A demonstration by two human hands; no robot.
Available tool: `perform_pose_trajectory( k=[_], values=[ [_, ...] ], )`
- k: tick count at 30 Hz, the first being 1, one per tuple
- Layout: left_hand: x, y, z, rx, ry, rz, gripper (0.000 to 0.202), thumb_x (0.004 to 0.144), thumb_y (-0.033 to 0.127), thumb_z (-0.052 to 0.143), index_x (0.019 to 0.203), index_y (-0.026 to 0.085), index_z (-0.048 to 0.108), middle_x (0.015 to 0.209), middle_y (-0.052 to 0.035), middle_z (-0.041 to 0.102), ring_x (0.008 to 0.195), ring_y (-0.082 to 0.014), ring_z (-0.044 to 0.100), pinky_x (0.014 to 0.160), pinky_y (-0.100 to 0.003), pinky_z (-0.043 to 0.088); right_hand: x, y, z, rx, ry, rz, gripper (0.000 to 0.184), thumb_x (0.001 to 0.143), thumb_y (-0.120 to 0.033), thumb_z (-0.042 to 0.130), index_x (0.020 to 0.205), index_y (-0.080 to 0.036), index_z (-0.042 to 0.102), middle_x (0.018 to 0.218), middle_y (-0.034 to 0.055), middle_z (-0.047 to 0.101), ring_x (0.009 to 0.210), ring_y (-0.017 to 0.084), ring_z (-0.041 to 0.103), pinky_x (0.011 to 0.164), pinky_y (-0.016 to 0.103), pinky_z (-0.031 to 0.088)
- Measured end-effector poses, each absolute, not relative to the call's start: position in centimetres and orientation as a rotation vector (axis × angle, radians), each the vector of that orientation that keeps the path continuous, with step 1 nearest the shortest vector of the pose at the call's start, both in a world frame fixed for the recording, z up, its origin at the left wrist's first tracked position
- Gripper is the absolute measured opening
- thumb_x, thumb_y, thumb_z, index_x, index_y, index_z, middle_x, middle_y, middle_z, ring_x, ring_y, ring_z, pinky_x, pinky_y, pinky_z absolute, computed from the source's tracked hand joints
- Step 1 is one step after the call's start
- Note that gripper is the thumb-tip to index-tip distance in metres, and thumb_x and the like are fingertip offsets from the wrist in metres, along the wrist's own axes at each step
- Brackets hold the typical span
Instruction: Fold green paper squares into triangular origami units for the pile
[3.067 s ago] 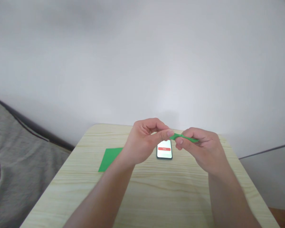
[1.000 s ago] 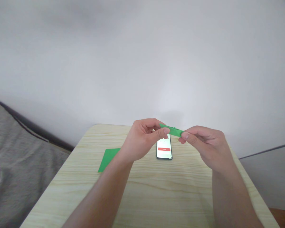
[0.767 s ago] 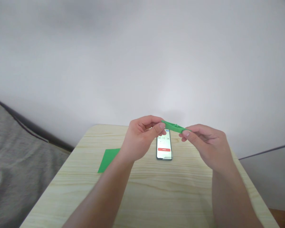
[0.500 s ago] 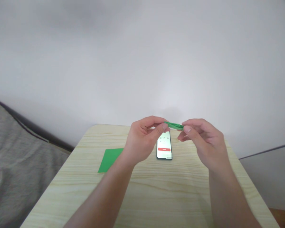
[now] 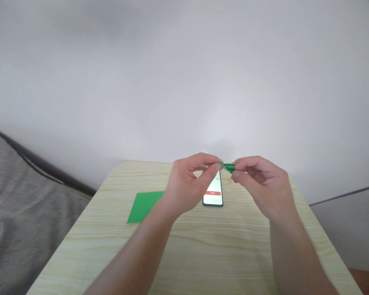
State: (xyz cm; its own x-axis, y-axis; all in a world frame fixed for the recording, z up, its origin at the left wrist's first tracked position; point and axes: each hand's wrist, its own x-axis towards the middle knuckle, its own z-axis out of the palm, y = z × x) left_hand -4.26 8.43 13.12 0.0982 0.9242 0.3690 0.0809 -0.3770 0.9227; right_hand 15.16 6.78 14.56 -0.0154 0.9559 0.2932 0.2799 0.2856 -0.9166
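A small folded piece of green paper [image 5: 228,167] is held up above the far part of the table, between my two hands. My left hand [image 5: 192,180] pinches its left end between thumb and fingers. At the other end, my right hand [image 5: 261,182] grips it with thumb and fingertips, and the paper's layers stand slightly apart there. Below and behind my left hand lies a phone [image 5: 213,199] with a lit timer screen and a red button, partly covered by the hand. A flat green paper sheet [image 5: 144,206] rests left of my left forearm, which hides its right side.
The pale wood-grain table [image 5: 209,254] meets a plain white wall [image 5: 184,82] at its far edge. To the left is grey fabric [image 5: 27,213] with dark piping, beside the table's edge.
My hands have come closer together, the left shifting right and slightly down. The folded paper has turned, and its layers show more at the right end.
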Motion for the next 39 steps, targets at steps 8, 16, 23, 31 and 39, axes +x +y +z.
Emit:
perform_pose_trajectory(
  k=[8,16,23,31,39],
  values=[
    [-4.2,8.3,13.2,1.676,1.023,1.384,0.015,0.092,0.034,0.072,0.096,0.021,0.079,0.093,-0.0041,0.080,0.086,-0.0188,0.072,0.078,-0.028,0.055,15.2,6.7,14.5,-1.185,-1.516,0.829,0.014,0.085,-0.028,0.078,0.096,-0.023,0.070,0.095,0.0037,0.073,0.088,0.020,0.068,0.082,0.036,0.057],
    [-4.2,8.2,13.1,1.711,1.023,1.375,0.013,0.093,0.032,0.071,0.097,0.022,0.079,0.093,-0.0024,0.080,0.086,-0.0166,0.072,0.077,-0.026,0.055,15.1,7.0,14.0,-1.178,-1.590,0.729,0.006,0.088,-0.026,0.075,0.094,-0.024,0.076,0.100,0.0038,0.074,0.089,0.019,0.068,0.078,0.033,0.056],
    [-4.1,8.3,13.1,1.752,1.018,1.319,0.013,0.094,0.028,0.068,0.097,0.023,0.079,0.094,-0.0010,0.080,0.089,-0.0159,0.073,0.079,-0.025,0.057,14.8,6.8,14.3,-1.292,-1.643,0.602,0.005,0.086,-0.026,0.076,0.091,-0.024,0.077,0.093,0.0012,0.075,0.077,0.015,0.067,0.068,0.029,0.054],
    [-4.3,7.8,13.4,1.700,1.020,1.207,0.021,0.093,0.026,0.068,0.113,0.024,0.073,0.102,-0.0006,0.077,0.097,-0.0159,0.072,0.091,-0.028,0.058,14.8,6.9,13.8,-1.298,-1.702,0.497,0.004,0.088,-0.024,0.072,0.091,-0.025,0.075,0.092,-0.0002,0.073,0.078,0.015,0.067,0.066,0.028,0.053],
    [-4.1,8.0,13.3,1.682,1.051,1.152,0.014,0.093,0.035,0.069,0.101,0.025,0.074,0.093,0.0009,0.078,0.091,-0.0161,0.073,0.083,-0.027,0.057,14.9,7.0,13.5,-1.278,-1.844,0.380,0.010,0.087,-0.015,0.068,0.090,-0.025,0.071,0.089,-0.0016,0.070,0.076,0.014,0.063,0.062,0.028,0.049]
  ],
)
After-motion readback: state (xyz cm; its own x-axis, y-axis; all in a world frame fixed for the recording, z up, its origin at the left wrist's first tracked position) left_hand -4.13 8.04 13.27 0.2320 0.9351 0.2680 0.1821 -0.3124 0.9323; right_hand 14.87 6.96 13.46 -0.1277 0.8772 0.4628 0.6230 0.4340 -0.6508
